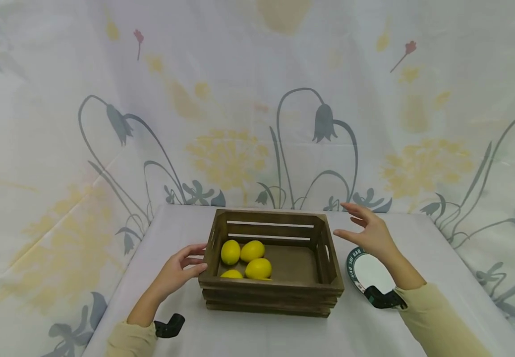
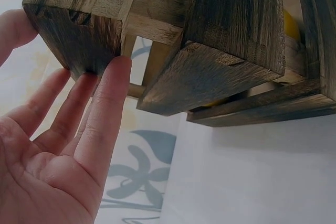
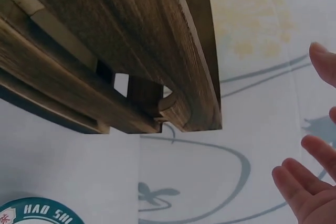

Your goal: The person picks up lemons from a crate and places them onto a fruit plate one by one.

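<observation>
A brown slatted wooden crate point(image 1: 270, 297) stands on the white surface, with several yellow lemons point(image 1: 258, 268) in its left half. My left hand point(image 1: 174, 275) is at the crate's left side. In the left wrist view that hand point(image 2: 63, 140) has its fingers spread and nearly straight, fingertips touching the wooden corner point(image 2: 79, 40). Off the crate's right side my right hand point(image 1: 371, 235) hangs in the air, thumb and fingers apart, holding nothing. A gap separates the right hand point(image 3: 310, 182) from the crate point(image 3: 157, 51) in the right wrist view.
Right of the crate, partly under my right forearm, lies a round white plate point(image 1: 373, 272) with a dark green lettered rim; its edge point(image 3: 47, 205) shows in the right wrist view. A flower-patterned cloth point(image 1: 257, 163) hangs behind and at both sides.
</observation>
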`<state>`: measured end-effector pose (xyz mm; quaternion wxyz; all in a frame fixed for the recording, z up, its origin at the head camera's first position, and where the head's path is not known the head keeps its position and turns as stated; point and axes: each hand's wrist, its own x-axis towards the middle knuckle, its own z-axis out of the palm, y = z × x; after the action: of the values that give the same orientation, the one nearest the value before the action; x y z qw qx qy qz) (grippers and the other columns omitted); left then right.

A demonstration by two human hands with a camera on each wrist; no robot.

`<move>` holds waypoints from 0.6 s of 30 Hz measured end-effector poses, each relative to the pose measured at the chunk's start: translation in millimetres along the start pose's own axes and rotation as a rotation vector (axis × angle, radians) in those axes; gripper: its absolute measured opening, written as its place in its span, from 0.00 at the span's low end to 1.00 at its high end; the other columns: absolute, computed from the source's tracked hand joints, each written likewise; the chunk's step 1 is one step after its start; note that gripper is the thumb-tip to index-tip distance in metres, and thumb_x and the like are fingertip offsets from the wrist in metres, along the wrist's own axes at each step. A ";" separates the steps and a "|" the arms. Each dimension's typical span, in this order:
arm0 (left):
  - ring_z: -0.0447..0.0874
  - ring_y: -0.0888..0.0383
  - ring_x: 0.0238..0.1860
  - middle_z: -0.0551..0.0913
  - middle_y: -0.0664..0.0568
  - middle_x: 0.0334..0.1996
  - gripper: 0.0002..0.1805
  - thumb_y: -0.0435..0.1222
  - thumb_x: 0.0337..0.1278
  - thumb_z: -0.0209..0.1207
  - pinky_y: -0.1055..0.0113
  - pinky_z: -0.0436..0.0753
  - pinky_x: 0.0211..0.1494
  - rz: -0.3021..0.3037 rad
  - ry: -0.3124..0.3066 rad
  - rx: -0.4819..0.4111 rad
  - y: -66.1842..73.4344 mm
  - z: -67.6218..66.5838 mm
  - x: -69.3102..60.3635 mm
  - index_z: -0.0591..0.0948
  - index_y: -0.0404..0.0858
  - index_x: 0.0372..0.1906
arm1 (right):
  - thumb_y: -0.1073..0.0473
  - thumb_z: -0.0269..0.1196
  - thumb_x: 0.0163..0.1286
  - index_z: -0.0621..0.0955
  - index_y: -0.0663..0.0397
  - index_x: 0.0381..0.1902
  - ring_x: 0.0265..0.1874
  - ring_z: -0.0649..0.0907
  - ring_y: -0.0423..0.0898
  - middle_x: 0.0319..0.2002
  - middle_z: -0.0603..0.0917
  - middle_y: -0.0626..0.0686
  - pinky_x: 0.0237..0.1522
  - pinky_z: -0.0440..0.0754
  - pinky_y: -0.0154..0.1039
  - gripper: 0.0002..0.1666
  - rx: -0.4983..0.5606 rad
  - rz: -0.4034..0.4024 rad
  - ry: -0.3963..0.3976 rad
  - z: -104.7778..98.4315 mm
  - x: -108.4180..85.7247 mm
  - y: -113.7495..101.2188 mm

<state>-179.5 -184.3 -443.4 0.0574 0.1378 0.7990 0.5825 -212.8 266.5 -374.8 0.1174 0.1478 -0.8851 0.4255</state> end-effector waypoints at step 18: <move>0.74 0.43 0.53 0.72 0.38 0.56 0.28 0.36 0.57 0.61 0.63 0.80 0.45 0.008 0.007 0.002 -2.1 1.0 -0.2 0.69 0.35 0.62 | 0.57 0.72 0.53 0.70 0.57 0.62 0.56 0.72 0.63 0.61 0.70 0.62 0.55 0.71 0.51 0.39 0.046 -0.044 -0.070 20.4 24.1 -8.2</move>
<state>-179.4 -184.1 -445.7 0.0521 0.1388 0.7992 0.5824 -233.9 241.6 -373.3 0.0923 0.1847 -0.8750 0.4378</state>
